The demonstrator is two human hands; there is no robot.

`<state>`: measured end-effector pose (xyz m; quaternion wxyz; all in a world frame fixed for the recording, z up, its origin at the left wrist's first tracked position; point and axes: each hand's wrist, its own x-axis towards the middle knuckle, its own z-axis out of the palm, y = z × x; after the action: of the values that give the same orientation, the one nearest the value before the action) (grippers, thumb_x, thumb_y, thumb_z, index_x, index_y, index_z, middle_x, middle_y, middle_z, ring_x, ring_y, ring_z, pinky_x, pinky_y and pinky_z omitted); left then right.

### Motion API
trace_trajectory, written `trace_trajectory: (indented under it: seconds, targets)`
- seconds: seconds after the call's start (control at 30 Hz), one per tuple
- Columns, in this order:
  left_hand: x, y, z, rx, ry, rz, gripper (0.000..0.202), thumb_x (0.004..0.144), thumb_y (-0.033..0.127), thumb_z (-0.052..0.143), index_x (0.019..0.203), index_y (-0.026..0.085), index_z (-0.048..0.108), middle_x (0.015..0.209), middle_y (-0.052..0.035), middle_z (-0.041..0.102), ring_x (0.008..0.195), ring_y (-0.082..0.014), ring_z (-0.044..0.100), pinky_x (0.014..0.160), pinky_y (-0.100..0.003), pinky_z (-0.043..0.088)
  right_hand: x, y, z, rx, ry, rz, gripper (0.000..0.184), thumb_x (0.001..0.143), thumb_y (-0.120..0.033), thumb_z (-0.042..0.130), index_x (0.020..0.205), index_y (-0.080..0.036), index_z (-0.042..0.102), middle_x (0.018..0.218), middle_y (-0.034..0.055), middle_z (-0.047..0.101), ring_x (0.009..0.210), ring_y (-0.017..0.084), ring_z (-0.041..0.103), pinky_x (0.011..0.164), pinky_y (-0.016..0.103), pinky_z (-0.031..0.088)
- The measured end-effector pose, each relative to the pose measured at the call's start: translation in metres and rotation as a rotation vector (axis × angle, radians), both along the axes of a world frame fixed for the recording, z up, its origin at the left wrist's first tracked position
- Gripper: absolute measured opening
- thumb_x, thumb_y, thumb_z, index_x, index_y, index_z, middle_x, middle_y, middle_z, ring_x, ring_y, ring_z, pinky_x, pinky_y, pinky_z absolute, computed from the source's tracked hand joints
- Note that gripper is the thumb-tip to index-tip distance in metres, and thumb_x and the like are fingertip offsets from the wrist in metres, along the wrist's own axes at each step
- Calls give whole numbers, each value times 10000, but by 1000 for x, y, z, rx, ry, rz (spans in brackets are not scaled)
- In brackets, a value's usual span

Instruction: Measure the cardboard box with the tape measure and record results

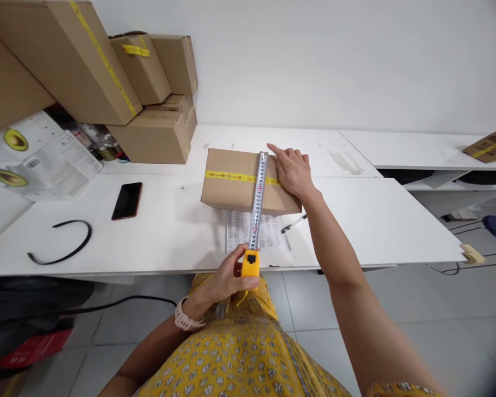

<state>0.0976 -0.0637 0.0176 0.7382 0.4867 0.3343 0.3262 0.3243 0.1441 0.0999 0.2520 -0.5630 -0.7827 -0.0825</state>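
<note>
A closed cardboard box with yellow printed tape along its top lies on the white table. The yellow tape measure is in my left hand, which is closed around its case near the table's front edge. Its metal blade runs from the case across the top of the box to the far edge. My right hand rests on the right part of the box, fingers apart, the index finger stretched out near the blade's end. Under the front of the box, a printed sheet is partly covered, with a pen beside it.
Several cardboard boxes are stacked at the back left, near a white carton with avocado pictures. A phone and a black curved band lie on the left. Another taped box stands far right.
</note>
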Motion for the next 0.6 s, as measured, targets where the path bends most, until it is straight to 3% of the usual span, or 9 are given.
trace_trajectory:
  seconds: [0.07,0.17,0.3,0.37,0.47,0.6]
  targets:
    - [-9,-3,6,69,-48,73,648,738,414,822,1277,258,497,1269,-118,594,900,-217,705,677,-308,608,-2,-3,0,19,0,-20,503,1048,-392,253,1428,-241,546,1145,128,631,1057,298,521,950,478,375]
    - [-30,-6,18,307,-89,277,690,716,406,843,1299,298,490,1514,-133,445,962,-241,718,724,-344,640,-5,-23,-1,66,-13,-30,474,1037,-481,328,1299,-216,620,1198,137,633,1096,308,514,971,480,371]
    - [-60,-9,30,477,2,385,664,737,397,831,1310,302,508,1500,-118,476,944,-226,718,756,-348,642,-10,-76,-21,174,-10,-27,434,1023,-508,404,1275,-230,621,1228,131,633,1102,292,527,977,466,359]
    - [-69,-13,32,456,62,327,651,756,391,812,1320,304,499,1426,-109,536,958,-229,710,769,-343,629,-11,-107,-36,208,12,-8,405,1000,-512,473,1259,-244,632,1207,122,646,1092,286,543,970,466,355]
    - [-70,-20,31,390,214,117,666,765,391,795,1341,293,477,1293,-100,604,952,-234,688,772,-353,601,-9,-144,-53,220,122,44,339,977,-507,528,1165,-263,671,1097,93,690,1028,266,586,939,459,372]
    - [-55,-24,33,452,558,-184,727,688,403,814,1330,247,511,1069,-59,652,863,-231,634,751,-370,547,4,-165,-41,184,697,88,460,1012,-583,358,1275,-293,601,978,54,698,882,220,630,827,421,461]
